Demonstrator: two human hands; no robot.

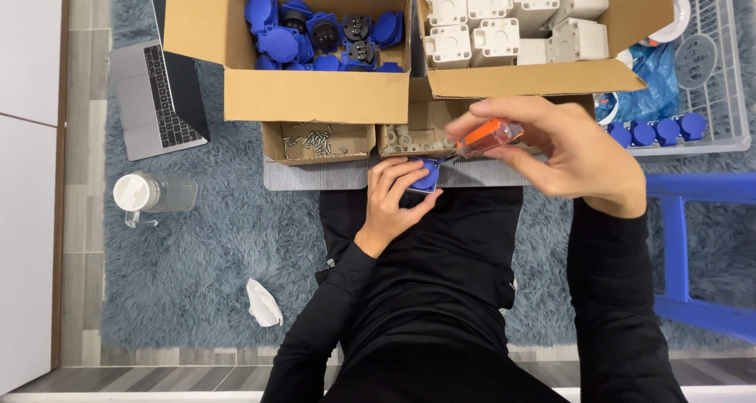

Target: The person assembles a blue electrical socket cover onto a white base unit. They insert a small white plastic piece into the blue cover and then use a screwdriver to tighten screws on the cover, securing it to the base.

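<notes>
My left hand (pixel 390 201) grips a small blue socket part (pixel 427 175) against my lap, just below the grey board (pixel 315 175). My right hand (pixel 563 155) holds an orange-handled screwdriver (pixel 488 136) pinched in the fingers, its tip angled down-left onto the blue part. Both sleeves are black.
A cardboard box of blue socket parts (pixel 323 37) and one of white housings (pixel 516 21) stand ahead. Two small trays hold screws (pixel 315 141) and washers (pixel 405 138). A laptop (pixel 153 96) and bottle (pixel 153 193) lie left; a white basket (pixel 709 72) and blue stool (pixel 693 245) sit right.
</notes>
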